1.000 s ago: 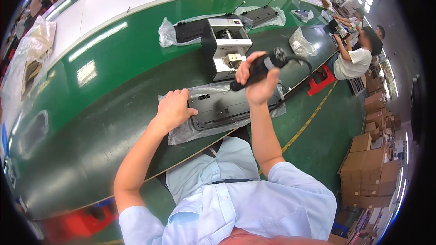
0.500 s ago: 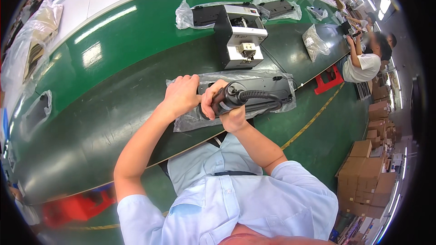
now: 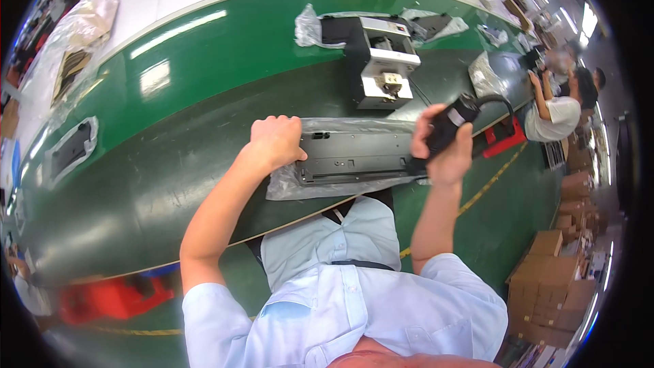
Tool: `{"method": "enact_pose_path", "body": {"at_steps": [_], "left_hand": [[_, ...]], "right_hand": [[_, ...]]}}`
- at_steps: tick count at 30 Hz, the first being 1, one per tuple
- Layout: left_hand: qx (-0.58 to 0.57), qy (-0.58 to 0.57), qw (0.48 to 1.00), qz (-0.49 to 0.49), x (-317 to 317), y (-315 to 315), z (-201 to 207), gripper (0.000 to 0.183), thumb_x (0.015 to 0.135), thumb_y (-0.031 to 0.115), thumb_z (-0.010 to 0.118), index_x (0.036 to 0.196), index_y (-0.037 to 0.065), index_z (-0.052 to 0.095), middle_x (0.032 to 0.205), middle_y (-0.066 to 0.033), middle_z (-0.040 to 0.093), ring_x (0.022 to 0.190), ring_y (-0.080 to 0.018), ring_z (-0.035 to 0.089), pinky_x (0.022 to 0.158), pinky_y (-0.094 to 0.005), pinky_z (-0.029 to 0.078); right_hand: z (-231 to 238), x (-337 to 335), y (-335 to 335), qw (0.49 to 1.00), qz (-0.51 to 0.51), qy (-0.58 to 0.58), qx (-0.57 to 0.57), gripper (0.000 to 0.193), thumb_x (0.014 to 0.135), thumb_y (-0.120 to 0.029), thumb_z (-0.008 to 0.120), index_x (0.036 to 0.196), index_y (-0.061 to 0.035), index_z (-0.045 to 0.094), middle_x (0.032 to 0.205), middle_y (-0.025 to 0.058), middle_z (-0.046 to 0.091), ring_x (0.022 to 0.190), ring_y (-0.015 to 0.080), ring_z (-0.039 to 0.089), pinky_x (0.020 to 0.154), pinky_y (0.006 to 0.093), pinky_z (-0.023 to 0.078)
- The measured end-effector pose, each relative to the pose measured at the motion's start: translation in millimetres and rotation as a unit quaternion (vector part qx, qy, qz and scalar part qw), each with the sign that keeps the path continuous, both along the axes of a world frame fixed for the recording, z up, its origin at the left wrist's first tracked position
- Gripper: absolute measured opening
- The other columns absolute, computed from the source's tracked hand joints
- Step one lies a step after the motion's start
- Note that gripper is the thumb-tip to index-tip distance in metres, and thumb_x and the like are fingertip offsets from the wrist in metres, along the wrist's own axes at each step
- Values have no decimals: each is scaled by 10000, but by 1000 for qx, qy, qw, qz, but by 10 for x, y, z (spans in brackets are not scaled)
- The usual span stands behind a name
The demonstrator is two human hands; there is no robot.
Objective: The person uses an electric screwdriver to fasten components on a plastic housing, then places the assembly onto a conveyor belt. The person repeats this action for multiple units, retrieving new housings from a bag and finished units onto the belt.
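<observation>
A long black panel (image 3: 354, 158) with small holes and slots lies flat on a clear plastic bag (image 3: 286, 187) at the near edge of the bench. My left hand (image 3: 276, 140) is closed on the panel's left end, its thumb along the end edge and its other fingers partly hidden. In my right hand (image 3: 446, 153) is a black corded electric screwdriver (image 3: 449, 126), held tilted with its lower end near the panel's right end. Its tip is blurred, so I cannot tell whether it touches. Behind the panel stands a black-and-white screw feeder (image 3: 383, 65).
More bagged black panels lie beyond the feeder (image 3: 429, 26) and at the far left (image 3: 71, 146). A clear bag of small parts (image 3: 487, 75) rests to the right. Co-workers (image 3: 558, 105) sit farther along. Red stools (image 3: 504, 140) and cardboard boxes (image 3: 545, 259) stand on the floor.
My right hand has carried the screwdriver from the panel's left end to its right end, uncovering the panel's middle. My left hand keeps its hold on the left end. The whole view has shifted slightly.
</observation>
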State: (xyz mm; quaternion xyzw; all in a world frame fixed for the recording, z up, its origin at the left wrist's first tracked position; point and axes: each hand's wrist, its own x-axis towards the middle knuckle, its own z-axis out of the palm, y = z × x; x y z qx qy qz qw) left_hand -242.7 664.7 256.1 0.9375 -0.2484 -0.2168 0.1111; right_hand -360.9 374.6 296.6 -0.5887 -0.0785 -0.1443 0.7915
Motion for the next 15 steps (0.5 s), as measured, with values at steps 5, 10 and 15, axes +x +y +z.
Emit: {"method": "enact_pose_path", "body": {"at_steps": [5,10,15], "left_hand": [[-63,-189,979,-45,-266,-84,83,614,691,387,904,1125,24,665,1162,-166,608,1166,-359,578,939,-502,490],[-205,-220,926,-227,-664,-621,-348,1072,740,661,771,1539,32,432,1599,-287,362,1499,-505,289,1205,-681,192],[-196,-275,919,-204,-676,-548,-565,1035,717,640,799,1506,52,478,1413,-279,504,1277,-400,492,1037,-533,387]], "right_hand": [[-218,-424,-974,925,-225,224,-209,426,1011,-371,661,1236,-10,672,820,16,608,494,81,500,450,247,375],[-592,-662,-1300,894,-226,319,-218,369,1005,-335,679,1239,-51,673,622,-20,526,452,82,498,420,244,372],[-621,-576,-1044,908,-157,329,-204,415,1011,-322,660,1227,31,633,583,-1,513,436,99,497,417,261,386]]}}
